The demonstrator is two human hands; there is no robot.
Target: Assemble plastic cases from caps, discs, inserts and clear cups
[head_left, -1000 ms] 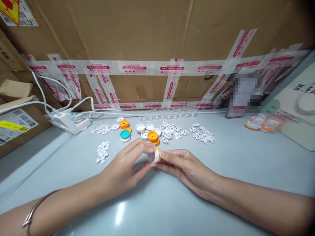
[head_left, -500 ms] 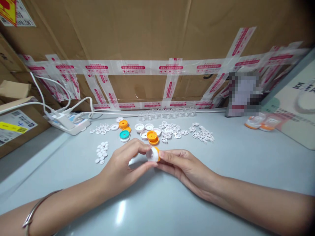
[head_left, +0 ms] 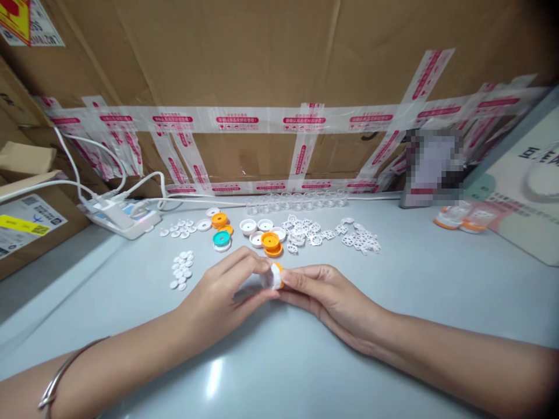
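Observation:
Between both hands is a small round plastic piece (head_left: 276,277), white on its left side and orange on its right. My left hand (head_left: 236,288) pinches the white side between thumb and fingers, which partly cover it. My right hand (head_left: 318,291) is closed on the orange side, thumb on top. Just beyond the hands lie two orange round caps (head_left: 270,240), one leaning on the other, with white round caps (head_left: 248,227) beside them. A teal cap (head_left: 221,238) rests on a white one, near more orange caps (head_left: 219,220).
Small white discs (head_left: 181,271) and stemmed white pieces (head_left: 179,228) lie at left. White lattice pieces (head_left: 361,240) spread to the right. Clear cups (head_left: 297,201) line the back, before a taped cardboard box (head_left: 262,58). A power strip (head_left: 126,218) stands left, and orange-based clear items (head_left: 474,221) right.
The held piece has turned slightly, so less of its white hollow face shows and more of its side. My left fingers have shifted a little over it; my right hand is nearly unmoved.

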